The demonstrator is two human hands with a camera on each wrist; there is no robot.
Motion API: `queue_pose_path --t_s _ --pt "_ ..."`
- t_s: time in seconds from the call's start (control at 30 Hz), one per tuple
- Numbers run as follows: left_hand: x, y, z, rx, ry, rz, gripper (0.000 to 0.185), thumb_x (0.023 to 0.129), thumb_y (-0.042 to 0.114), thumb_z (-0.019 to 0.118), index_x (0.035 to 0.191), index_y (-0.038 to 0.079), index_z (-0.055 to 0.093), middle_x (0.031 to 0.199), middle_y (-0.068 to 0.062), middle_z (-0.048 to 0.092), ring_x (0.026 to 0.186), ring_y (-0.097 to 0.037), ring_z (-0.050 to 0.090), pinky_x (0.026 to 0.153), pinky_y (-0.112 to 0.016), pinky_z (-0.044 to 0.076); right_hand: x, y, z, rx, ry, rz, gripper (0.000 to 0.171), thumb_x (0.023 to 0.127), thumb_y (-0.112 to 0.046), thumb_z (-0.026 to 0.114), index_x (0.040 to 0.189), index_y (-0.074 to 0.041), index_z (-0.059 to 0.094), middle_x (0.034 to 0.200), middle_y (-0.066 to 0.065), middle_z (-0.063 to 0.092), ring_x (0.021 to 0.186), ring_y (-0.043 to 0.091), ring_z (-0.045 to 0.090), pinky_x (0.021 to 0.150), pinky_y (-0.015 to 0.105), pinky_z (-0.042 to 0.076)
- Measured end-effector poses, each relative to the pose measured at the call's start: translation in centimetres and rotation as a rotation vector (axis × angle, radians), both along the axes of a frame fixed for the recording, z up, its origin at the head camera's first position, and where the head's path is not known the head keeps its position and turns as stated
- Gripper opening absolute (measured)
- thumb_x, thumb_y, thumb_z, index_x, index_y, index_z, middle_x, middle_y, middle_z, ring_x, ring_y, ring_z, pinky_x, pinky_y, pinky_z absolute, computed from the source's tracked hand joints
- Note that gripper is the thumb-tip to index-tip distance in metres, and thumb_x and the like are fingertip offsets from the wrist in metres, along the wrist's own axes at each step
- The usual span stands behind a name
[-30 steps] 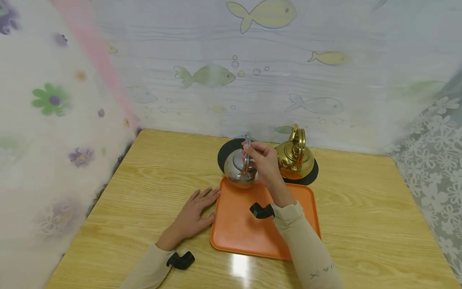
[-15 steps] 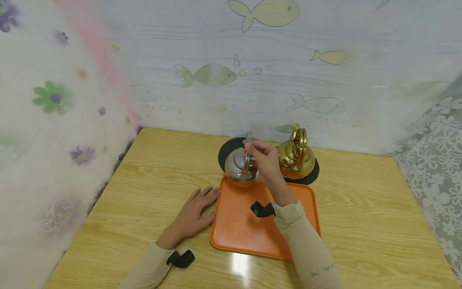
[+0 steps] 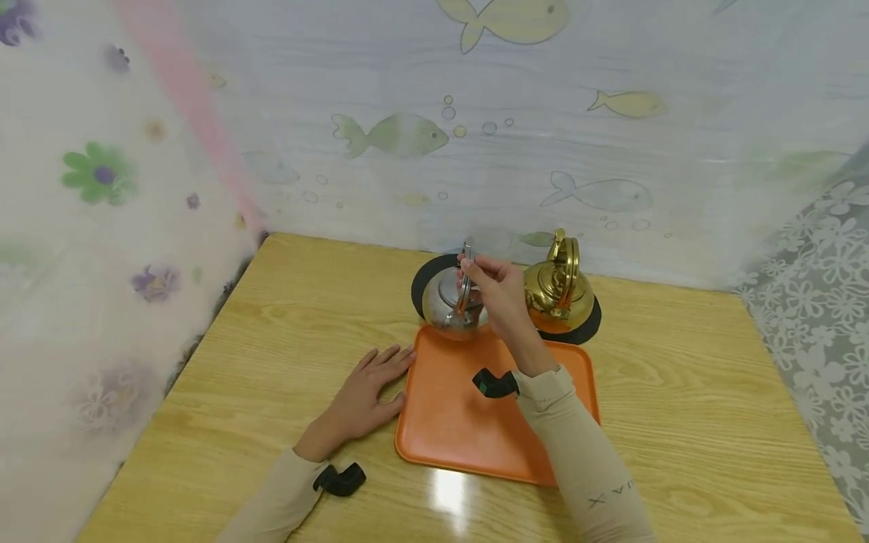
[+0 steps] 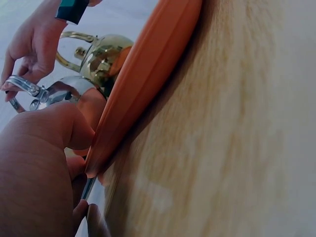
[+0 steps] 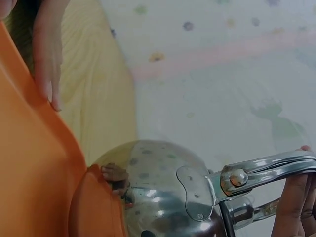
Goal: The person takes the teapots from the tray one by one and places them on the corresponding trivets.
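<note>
The silver kettle hung in the air over the far edge of the orange tray, in front of a black round mat near the back of the table. Its round, shiny body mirrored the tray's orange from below. Your right hand carried it by the upright metal handle, with your fingers curled round the top of the loop and the thumb closing the grip. Your right forearm, in a beige sleeve, reached forward across the tray, with the wrist bent slightly to the left. In the right wrist view, the handle's flat metal band was riveted to the kettle's side, and your fingertips wrapped it at the frame's right edge.

Your left hand lay flat on the wooden table, palm down, with its fingers straight and spread, holding nothing. Its fingertips rested against the tray's left rim, and the left wrist view showed your thumb pressed right beside that rim.

Just to the right of the silver kettle, a gold kettle stood upright on a second black mat. Curtains printed with fish and flowers closed in the table behind and at both sides.
</note>
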State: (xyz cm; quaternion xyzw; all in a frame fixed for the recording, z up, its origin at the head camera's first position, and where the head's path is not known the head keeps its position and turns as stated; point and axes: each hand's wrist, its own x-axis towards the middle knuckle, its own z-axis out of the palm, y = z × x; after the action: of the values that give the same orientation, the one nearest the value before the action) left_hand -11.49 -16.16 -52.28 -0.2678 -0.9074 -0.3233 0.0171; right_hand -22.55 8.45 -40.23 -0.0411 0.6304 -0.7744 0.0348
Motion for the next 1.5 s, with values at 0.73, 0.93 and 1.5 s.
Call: queue_pose_path --t_s 0.73,0.93,1.5 --pt "-0.1 -0.1 -0.1 0.002 0.005 -0.003 0.058 0.097 0.027 0.063 0.151 0.01 0.05 0.158 -0.002 0.045 0.149 -0.03 0.037 0.122 -0.06 0.022 -2.0 -0.2 -0.7 0.084 0.049 -0.032 0.034 0.101 -0.01 0.062 0.122 0.016 0.064 0.122 0.038 0.063 0.076 0.009 0.073 0.066 0.023 0.061" --pt "-0.1 0.0 -0.1 0.0 0.025 -0.004 0.06 0.095 0.026 0.065 0.151 0.009 0.051 0.157 -0.003 0.047 0.148 -0.032 0.04 0.121 -0.061 0.024 -2.3 -0.1 -0.9 0.106 0.034 -0.04 0.037 0.101 -0.012 0.063 0.13 0.011 0.062 0.112 0.024 0.072 0.078 0.007 0.072 0.07 0.024 0.062" --pt "0.1 -0.1 0.3 -0.009 0.023 -0.003 0.06 0.096 0.026 0.064 0.152 0.01 0.05 0.159 -0.002 0.045 0.149 -0.031 0.038 0.122 -0.061 0.023 -3.4 -0.5 -1.2 0.094 0.03 -0.051 0.038 0.1 -0.016 0.065 0.129 0.01 0.064 0.099 0.015 0.076 0.073 0.008 0.072 0.065 0.024 0.061"
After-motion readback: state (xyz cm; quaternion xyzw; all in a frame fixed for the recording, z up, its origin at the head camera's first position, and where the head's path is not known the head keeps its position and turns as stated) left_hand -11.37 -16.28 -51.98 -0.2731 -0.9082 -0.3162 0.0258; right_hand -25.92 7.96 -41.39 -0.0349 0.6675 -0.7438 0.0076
